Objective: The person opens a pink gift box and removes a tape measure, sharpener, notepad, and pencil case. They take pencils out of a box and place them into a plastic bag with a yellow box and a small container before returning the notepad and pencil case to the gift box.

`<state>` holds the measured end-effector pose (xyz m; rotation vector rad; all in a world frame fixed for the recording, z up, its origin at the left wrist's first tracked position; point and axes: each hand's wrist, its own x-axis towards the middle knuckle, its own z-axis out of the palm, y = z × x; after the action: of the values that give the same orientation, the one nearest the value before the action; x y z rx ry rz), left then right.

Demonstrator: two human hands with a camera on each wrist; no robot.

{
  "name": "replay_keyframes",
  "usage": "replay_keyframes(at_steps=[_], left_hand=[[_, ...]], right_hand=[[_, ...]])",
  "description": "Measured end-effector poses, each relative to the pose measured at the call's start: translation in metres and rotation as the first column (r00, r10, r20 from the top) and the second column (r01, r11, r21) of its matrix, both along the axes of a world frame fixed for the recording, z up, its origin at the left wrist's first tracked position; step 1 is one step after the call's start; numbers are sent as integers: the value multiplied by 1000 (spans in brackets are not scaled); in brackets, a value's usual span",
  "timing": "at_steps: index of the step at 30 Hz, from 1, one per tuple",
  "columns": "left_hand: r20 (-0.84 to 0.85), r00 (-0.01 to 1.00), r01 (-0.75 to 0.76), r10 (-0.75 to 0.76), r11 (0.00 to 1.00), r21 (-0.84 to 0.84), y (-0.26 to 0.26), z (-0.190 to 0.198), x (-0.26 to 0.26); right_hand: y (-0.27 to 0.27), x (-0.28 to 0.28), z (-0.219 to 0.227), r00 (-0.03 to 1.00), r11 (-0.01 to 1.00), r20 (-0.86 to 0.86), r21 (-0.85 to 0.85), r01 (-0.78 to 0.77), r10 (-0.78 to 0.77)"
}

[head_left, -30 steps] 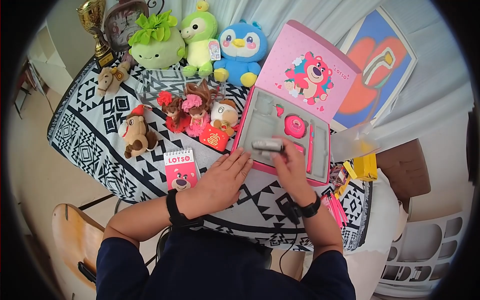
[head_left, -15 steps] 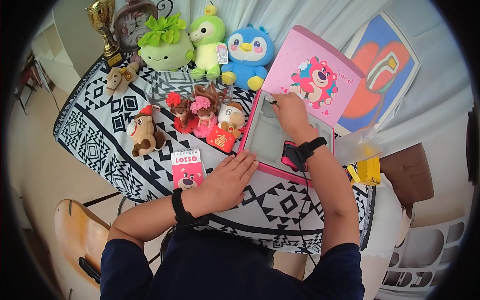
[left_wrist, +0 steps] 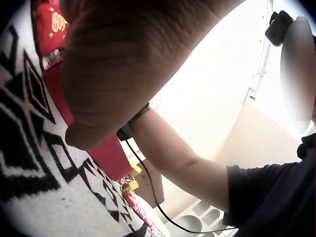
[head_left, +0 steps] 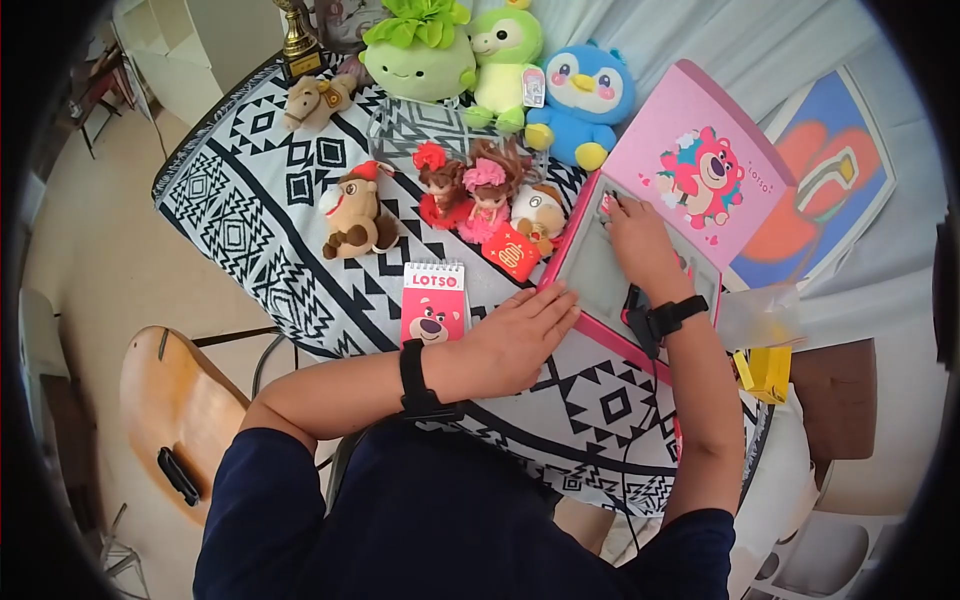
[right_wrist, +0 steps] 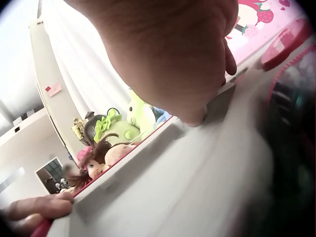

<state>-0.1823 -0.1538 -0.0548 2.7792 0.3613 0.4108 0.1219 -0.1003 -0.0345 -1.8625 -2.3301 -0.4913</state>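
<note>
A pink box (head_left: 625,345) with a grey inner tray (head_left: 590,275) lies with its bear-printed lid raised. The left hand (head_left: 510,345) rests flat at the box's near left corner, fingers straight; its fingers (right_wrist: 47,207) show on the rim in the right wrist view. Inside the box, at the tray's far left compartment, is the right hand (head_left: 645,250), fingers pointing down. Its fingertips pinch a small silvery object (head_left: 608,203), partly hidden by them; a grey surface (right_wrist: 219,104) shows between thumb and fingers in the right wrist view.
Left of the box are two dolls (head_left: 487,200), a cow plush (head_left: 537,215), a red packet (head_left: 510,252) and a brown plush (head_left: 352,215). A notepad (head_left: 433,305) lies near the left forearm. Large plush toys (head_left: 585,100) stand behind; a yellow box (head_left: 768,374) is at right.
The right hand has moved from the tray's near part to its far left compartment with the silvery object. The left hand stays on the box edge. The head view has shifted.
</note>
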Motion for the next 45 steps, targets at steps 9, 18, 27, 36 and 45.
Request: replay_keyframes(at_steps=[9, 18, 27, 36, 45], left_hand=[[28, 999, 29, -26, 992, -125, 2, 10, -1], [131, 926, -343, 354, 934, -104, 31, 29, -90], [-97, 873, -478, 478, 878, 26, 29, -1, -112], [-241, 856, -505, 457, 839, -204, 53, 10, -104], [-13, 899, -259, 437, 509, -821, 49, 12, -99]], right_hand=[[10, 0, 20, 987, 970, -66, -204, 134, -150], [-29, 10, 16, 992, 994, -119, -112, 19, -32], [-27, -8, 10, 1000, 975, -21, -224, 15, -21], [-21, -9, 4, 986, 975, -156, -221, 26, -62], [-137, -133, 27, 713, 967, -668, 37, -252, 212]])
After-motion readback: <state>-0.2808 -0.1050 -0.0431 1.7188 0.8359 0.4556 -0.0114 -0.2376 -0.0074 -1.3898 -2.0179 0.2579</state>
